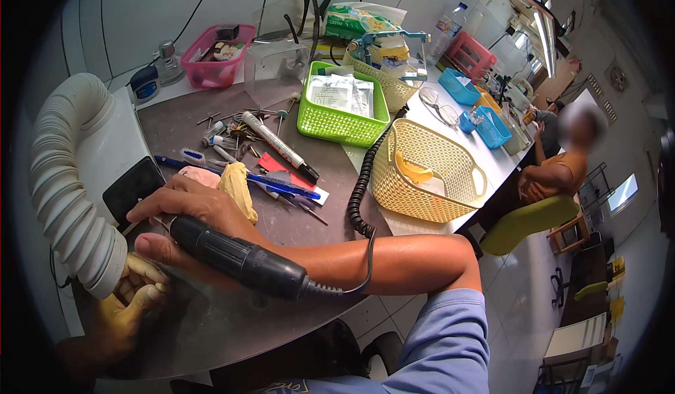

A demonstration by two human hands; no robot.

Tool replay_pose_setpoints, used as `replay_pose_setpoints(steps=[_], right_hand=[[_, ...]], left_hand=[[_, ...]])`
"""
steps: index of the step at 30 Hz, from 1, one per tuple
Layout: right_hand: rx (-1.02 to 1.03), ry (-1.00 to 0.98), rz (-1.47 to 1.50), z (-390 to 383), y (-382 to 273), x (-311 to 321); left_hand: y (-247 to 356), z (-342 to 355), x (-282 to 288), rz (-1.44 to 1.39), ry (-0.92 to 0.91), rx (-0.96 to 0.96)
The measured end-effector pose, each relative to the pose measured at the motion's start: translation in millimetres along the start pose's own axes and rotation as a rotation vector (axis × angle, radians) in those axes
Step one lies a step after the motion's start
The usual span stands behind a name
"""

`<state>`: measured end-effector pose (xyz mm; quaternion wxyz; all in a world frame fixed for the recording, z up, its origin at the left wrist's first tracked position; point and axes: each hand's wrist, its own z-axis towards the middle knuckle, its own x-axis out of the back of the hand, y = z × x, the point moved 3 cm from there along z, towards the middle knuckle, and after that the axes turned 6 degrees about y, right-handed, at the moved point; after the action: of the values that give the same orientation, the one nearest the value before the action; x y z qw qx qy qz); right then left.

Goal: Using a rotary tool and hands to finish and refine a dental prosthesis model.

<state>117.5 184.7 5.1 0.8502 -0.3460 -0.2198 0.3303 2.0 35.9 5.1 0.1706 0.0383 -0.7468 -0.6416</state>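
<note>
My right hand (211, 211) is closed around a black rotary handpiece (235, 257), its thin metal tip showing between the thumb and forefinger and pointing left. A coiled black cord (362, 183) runs across the table near it. Lower left, my left hand (133, 299) is closed, fingertips curled toward the thumb at the mouth of a white ribbed hose (70, 190). Whatever those fingers hold is too small to make out. Just beyond my right hand lie a yellowish plaster-like piece (238, 191), a pink piece (200, 176) and a blue pen (285, 185).
Loose burs, brushes and a marker (281, 144) lie on the dark tabletop (179, 116). Around them stand a green basket (344, 123), a cream basket (429, 176), a pink basket (218, 56) and a clear shield (271, 74). A seated person (555, 169) is farther right.
</note>
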Motion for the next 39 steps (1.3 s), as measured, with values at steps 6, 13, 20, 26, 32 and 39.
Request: replay_pose_setpoints(steps=[6,13,20,26,32,39], right_hand=[[0.075,0.042,-0.028,-0.7,-5.7,-0.1],[0.033,-0.067,0.066,-0.2,-11.6,-8.0],[-0.037,-0.077,-0.067,0.6,-14.6,4.7],[-0.015,-0.011,-0.013,-5.4,-6.5,0.8],[-0.137,-0.233,-0.176,-6.9,-11.8,4.0],[-0.172,-0.301,-0.132,-7.2,-29.9,3.1]], left_hand=[[-4.8,-1.1,1.4,-0.191,0.018,0.056],[-9.0,-15.5,6.0,-0.386,0.110,0.118],[-8.7,1.8,2.4,-0.631,-0.023,0.201],[-7.5,4.1,-2.8,-0.606,0.028,0.237],[-25.3,17.5,2.3,-0.590,0.009,0.036],[-7.9,3.7,9.4,-0.446,0.031,-0.106]])
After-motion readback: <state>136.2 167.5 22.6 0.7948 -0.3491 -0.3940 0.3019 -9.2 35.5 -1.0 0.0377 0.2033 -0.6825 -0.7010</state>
